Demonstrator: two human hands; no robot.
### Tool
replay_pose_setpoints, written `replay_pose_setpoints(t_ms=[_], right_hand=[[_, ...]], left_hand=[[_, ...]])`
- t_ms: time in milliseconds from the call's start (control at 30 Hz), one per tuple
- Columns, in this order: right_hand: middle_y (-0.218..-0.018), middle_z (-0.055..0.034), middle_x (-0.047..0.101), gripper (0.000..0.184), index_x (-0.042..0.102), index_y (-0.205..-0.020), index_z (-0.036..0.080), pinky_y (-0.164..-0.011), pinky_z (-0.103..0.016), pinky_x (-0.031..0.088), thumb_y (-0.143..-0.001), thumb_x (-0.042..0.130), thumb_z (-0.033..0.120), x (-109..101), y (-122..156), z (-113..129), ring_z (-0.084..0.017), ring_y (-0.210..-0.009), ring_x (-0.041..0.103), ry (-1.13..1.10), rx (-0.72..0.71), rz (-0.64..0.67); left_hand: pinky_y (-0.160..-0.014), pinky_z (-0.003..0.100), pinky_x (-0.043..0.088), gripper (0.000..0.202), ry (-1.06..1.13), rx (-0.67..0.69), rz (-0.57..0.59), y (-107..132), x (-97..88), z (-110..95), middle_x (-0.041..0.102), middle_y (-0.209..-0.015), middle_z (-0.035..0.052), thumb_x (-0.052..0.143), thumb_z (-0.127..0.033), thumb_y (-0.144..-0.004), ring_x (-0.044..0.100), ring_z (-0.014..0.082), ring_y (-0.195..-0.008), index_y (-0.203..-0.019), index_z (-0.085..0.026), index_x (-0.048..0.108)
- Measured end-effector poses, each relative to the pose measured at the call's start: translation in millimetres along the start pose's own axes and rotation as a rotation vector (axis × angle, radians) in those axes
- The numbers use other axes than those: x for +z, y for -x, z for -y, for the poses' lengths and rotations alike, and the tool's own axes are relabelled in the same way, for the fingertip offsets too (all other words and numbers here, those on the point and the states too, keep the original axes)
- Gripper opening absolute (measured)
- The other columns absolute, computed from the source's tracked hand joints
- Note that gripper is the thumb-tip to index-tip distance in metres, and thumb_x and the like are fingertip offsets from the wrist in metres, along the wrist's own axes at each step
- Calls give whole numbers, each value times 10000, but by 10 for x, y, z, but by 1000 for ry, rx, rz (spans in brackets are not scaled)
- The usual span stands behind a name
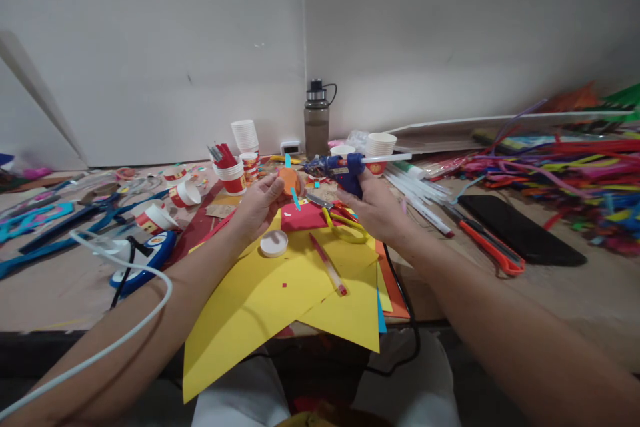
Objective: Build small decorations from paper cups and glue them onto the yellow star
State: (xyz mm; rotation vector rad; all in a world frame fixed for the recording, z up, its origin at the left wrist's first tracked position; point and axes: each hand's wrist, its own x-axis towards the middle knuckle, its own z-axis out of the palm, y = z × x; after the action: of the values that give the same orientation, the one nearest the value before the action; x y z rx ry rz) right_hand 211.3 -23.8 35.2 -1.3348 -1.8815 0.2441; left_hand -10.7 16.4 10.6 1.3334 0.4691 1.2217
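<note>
My left hand pinches an orange paper piece with light-blue strips sticking out above and below it. In my right hand is a blue hot glue gun, a translucent glue stick jutting from its back. Its nozzle points left toward the orange piece, a small gap apart. Below the hands, yellow-handled scissors lie on yellow paper sheets. A red pen and a round white lid rest on the paper too.
At the back stand a water bottle, stacked paper cups and a cup of red pens. On the right are a phone, an orange utility knife and colourful pipe cleaners. A white cable crosses my left arm.
</note>
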Motion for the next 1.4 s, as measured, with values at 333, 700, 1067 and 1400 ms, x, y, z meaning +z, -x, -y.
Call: replay_pose_setpoints(t_ms=[333,700,1067,1400], right_hand=[[-998,-116,691,408,558,-1198,149,-758,-365,480,-833,557,333,-29,20,55,-253,-837,625,-63,-15,18],[-979,-111,690,440,540,-1234,161,-774,-392,490,-835,565,345,-23,10,21,-252,-827,622,-73,1,8],[-1059,-87,672,420,531,-1243,168,-848,-383,479,-860,558,340,26,54,67,-223,-915,609,-265,-69,32],[-1035,-70,677,319,590,-1129,179,-827,-360,472,-871,564,364,0,92,177,-226,-929,600,-307,-117,36]], left_hand=[[-781,286,550,531,52,-56,-91,-5,-39,-3,726,-940,103,684,-562,-715,692,207,-903,-1026,-133,665],[-647,251,549,575,93,-120,-110,2,6,-35,722,-905,114,640,-604,-732,698,194,-807,-1031,-113,650],[-767,280,560,472,190,-193,-65,33,38,37,719,-1038,107,701,-483,-745,698,210,-908,-1069,-143,646],[-865,244,541,461,222,-183,15,66,21,63,718,-998,45,788,-403,-673,685,137,-905,-1043,-171,638]])
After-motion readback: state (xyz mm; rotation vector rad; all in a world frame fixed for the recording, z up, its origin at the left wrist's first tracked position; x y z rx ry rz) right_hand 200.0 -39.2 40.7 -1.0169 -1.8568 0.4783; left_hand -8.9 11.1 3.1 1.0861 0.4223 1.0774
